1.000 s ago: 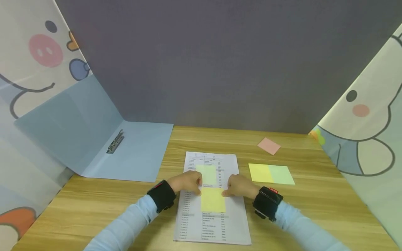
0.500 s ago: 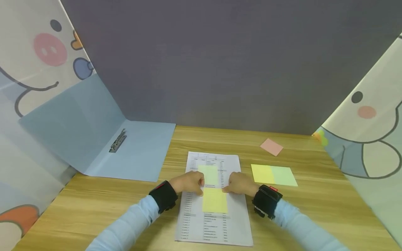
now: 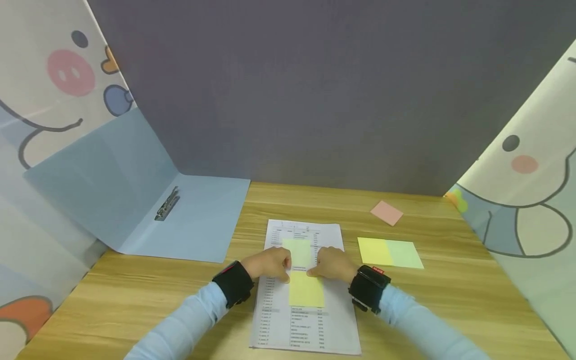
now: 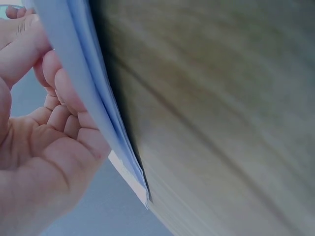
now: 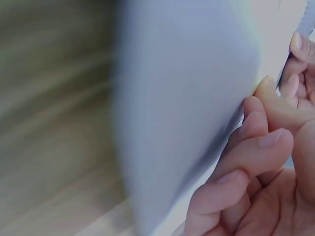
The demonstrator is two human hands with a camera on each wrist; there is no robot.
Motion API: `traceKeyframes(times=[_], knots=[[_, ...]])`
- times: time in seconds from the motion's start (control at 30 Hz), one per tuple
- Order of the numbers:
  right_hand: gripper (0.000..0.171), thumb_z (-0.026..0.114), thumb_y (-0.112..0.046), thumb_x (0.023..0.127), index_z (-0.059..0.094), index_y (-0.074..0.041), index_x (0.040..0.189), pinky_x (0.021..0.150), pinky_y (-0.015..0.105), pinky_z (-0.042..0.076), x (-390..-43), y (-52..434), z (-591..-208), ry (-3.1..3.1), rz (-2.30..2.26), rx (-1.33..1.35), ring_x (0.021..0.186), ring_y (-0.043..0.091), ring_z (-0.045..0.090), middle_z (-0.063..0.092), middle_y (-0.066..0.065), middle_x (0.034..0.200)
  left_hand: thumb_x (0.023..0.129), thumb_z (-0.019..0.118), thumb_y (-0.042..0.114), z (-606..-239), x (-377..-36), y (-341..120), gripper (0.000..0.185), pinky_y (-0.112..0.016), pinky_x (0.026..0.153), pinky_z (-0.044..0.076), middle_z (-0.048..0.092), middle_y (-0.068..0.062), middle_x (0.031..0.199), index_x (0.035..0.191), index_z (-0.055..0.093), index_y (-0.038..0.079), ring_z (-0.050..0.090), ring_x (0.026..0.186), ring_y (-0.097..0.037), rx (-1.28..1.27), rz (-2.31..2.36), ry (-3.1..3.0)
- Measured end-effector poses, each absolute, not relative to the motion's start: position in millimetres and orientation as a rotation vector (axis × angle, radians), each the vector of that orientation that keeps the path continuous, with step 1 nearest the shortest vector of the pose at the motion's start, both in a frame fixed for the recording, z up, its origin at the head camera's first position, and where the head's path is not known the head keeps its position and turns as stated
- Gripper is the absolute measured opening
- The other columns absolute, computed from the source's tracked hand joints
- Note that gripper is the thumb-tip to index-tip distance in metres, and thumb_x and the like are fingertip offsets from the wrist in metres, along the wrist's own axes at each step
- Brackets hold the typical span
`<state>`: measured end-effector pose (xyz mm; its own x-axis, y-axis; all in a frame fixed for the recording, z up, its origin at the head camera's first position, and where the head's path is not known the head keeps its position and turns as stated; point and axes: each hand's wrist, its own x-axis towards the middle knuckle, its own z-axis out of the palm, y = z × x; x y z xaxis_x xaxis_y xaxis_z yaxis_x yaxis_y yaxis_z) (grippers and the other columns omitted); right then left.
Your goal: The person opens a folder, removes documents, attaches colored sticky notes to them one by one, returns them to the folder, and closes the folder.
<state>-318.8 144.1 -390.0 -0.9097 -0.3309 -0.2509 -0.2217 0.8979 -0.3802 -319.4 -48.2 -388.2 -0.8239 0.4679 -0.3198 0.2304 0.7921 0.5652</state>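
A yellow sticky note [image 3: 307, 291] lies on a printed sheet stack [image 3: 330, 330], just below a pale green sticky note [image 3: 299, 254]. My left hand [image 3: 270, 263] rests its thumb at the yellow note's upper left corner, other fingers loosely bent. Along the note's top edge, right of its middle, the thumb of my right hand [image 3: 334, 265] presses down. In the left wrist view, the left fingers [image 4: 69, 93] sit beside the raised-looking edge of the sheets [image 4: 93, 78]. The right thumb [image 5: 273, 98] touches the paper in the right wrist view, its other fingers half curled.
An open blue folder [image 3: 198, 220] with a metal clip [image 3: 167, 205] stands at the left, its cover leaning on the printed side panel. Yellow [image 3: 375, 251] and pale green [image 3: 404, 254] note pads lie to the right, a pink pad [image 3: 386, 213] behind them.
My right thumb has moved left along the yellow note's top edge, from its right corner inward. The left hand keeps its place at the left corner. The head view shifted slightly.
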Motion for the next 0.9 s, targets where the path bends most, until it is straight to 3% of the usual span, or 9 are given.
traceKeyframes(times=[0.33,0.9], knots=[[0.052,0.072,-0.038,0.075,0.034,-0.016,0.049,0.039,0.019,0.016,-323,108,-385,2.764,-0.387,-0.472,0.042,0.007,0.022,0.025,-0.006,0.046,0.069,0.076,0.01,-388,-320,-49,0.024,-0.024,0.058,0.039,0.049,0.0,0.077,0.079,0.054,0.009,0.046,0.069,-0.014,0.538,0.715,2.525],[0.053,0.072,-0.042,0.074,0.034,-0.016,0.046,0.041,0.021,0.017,-320,98,-387,2.744,-0.388,-0.473,0.042,0.008,0.025,0.028,-0.006,0.044,0.071,0.075,0.011,-385,-320,-48,0.021,-0.023,0.056,0.037,0.049,0.001,0.073,0.077,0.054,0.009,0.046,0.066,-0.013,0.537,0.71,2.52]])
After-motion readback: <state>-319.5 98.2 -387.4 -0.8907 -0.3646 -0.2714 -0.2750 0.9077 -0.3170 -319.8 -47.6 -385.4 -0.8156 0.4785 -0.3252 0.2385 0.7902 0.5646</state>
